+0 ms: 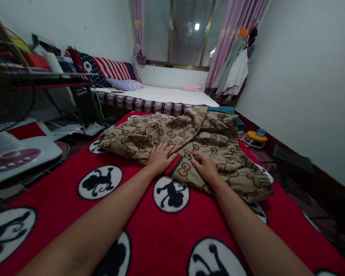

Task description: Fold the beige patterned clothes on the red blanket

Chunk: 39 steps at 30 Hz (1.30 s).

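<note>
Palms [160, 158] [205, 165] press flat on soft, rumpled patterned fabric [189, 142].

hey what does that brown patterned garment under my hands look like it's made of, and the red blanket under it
Brown patterned garment: likely a thin woven or knit fabric, matte; it lies in soft rumpled folds, with a ribbed-looking red-green striped band. Red blanket: seems a plush fleece, with a fuzzy, dull surface and no sheen. Both hands, left and right, press flat on the garment.

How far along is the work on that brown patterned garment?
Early. Done: the brown patterned garment lies on the red blanket. In hand: the left hand and the right hand press flat on its near edge, either side of the red-green striped band. Left: the cloth is rumpled and bunched, with no neat fold visible.
</note>
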Available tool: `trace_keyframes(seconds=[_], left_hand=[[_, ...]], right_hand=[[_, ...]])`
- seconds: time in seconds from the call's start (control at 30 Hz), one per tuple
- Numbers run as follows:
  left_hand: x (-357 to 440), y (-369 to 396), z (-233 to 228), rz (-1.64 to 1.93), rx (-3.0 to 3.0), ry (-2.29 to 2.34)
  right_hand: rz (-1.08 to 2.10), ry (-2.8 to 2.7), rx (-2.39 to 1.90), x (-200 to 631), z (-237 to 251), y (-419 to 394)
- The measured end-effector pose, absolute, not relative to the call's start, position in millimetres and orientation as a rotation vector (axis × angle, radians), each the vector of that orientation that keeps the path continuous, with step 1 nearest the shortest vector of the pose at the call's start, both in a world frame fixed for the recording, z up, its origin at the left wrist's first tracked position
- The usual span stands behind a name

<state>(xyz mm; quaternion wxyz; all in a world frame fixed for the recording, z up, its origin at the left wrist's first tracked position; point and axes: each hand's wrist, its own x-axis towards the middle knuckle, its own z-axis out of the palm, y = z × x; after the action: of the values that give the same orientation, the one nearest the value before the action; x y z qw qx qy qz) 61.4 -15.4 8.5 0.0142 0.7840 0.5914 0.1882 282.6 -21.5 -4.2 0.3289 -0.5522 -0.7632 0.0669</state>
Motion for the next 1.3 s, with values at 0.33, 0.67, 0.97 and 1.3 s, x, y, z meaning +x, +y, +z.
trace_keyframes(seconds=[0.33,0.67,0.97,1.3], left_hand=[[61.8,-16.7,8.7,0.618,2.451,1.839],[60.8,-16.1,4.7,0.652,2.453,1.838],[60.0,-14.7,4.9,0.666,2.464,1.828],[45.9,-13.1,17.9,1.043,2.506,1.746]], right_hand=[[0.166,-1.985,-1.42,284.6,-10.5,-19.1],[0.142,-1.993,-1.403,285.6,-12.9,-17.1],[0.138,-1.985,-1.414,283.4,-10.0,-20.0],[0.193,-1.915,-1.327,282.3,-9.1,-21.8]])
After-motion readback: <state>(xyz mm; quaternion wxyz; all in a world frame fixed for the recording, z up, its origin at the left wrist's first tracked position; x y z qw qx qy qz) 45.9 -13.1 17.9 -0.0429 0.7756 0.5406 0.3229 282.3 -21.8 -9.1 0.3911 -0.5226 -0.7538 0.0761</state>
